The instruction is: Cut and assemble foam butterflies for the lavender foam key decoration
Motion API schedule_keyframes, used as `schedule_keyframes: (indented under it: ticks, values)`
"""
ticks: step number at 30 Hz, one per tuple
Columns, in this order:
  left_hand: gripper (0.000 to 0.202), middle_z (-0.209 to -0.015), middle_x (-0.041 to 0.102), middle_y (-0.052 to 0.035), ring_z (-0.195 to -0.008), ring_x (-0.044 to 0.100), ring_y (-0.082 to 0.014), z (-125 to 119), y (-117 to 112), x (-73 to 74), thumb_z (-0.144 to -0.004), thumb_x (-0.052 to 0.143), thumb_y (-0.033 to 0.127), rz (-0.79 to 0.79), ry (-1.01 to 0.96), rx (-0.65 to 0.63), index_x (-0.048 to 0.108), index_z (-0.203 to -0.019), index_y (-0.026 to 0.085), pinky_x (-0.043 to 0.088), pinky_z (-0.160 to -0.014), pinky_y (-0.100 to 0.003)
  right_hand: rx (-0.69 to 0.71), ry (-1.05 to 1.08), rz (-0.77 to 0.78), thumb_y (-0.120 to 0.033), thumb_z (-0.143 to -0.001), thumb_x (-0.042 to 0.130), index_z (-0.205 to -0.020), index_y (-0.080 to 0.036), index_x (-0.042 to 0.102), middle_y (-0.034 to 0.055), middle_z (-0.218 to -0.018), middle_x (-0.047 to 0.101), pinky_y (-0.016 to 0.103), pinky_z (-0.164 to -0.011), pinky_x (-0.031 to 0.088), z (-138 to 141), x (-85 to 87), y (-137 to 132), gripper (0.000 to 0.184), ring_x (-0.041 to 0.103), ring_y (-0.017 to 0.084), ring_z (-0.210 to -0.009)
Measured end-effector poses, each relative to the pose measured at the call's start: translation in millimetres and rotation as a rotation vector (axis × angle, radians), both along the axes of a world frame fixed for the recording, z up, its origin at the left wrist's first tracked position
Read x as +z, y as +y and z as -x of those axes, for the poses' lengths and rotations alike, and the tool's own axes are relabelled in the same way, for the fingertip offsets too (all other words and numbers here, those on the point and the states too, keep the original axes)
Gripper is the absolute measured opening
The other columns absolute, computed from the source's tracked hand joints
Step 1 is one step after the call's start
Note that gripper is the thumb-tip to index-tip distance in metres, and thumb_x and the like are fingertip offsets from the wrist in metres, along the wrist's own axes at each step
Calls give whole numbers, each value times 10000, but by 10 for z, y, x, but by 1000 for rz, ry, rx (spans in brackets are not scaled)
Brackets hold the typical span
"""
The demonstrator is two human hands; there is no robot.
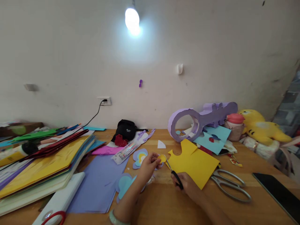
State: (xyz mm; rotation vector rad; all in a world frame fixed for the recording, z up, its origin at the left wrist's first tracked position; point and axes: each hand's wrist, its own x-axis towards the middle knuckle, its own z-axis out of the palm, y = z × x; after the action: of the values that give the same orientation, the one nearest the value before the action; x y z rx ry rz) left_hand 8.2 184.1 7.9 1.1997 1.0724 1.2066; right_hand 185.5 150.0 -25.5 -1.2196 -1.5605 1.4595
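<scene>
My left hand (pixel 150 165) pinches a small rounded piece of yellow paper (pixel 162 158) above the middle of the table. Black-handled scissors (pixel 176 177) are gripped in my right hand (pixel 185 184), their blades pointing up and left to the edge of that piece. Whether the blades are apart cannot be made out. Beside the scissors lies a large yellow sheet (pixel 199 162) with a notched, cut-out corner. Layered paper flowers in purple, blue and yellow (pixel 140 157) lie by my left hand, and a blue one (pixel 124 184) is partly behind my left forearm.
Large metal scissors (pixel 231 184) and a black phone or tablet (pixel 278 193) lie at right. A purple cardboard key shape (pixel 197 120) leans at the wall. Purple sheets (pixel 98 184) and stacked coloured paper (pixel 47 156) fill the left, near a black pouch (pixel 125 130).
</scene>
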Motion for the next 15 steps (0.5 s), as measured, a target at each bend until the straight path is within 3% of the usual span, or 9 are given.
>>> schedule_keyframes:
  ticks: [9,12,15]
  values:
    - [385,-498,580,61,-446,534,-117,3,30,-3,-549,799,422,25,17,13,502,-684,218,394,-507,-237,-47,-63,-29,-726,-711,562,-510,-230,401,-34,-477,402,272,-511,280,-5,-38,42,558,358,118,-478]
    - [360,-505,572,58,-447,512,-111,16,40,-23,-573,764,444,9,32,29,503,-669,216,381,-506,-236,-185,-287,-35,-590,-776,602,-530,-225,467,1,-513,498,286,-543,329,-84,1,88,460,481,163,-523]
    - [324,-530,569,44,-479,505,-117,28,33,-50,-628,719,463,-31,120,44,510,-622,214,365,-511,-238,-341,-601,-93,-373,-787,664,-651,-203,605,103,-724,671,327,-651,397,-183,52,127,226,633,269,-743]
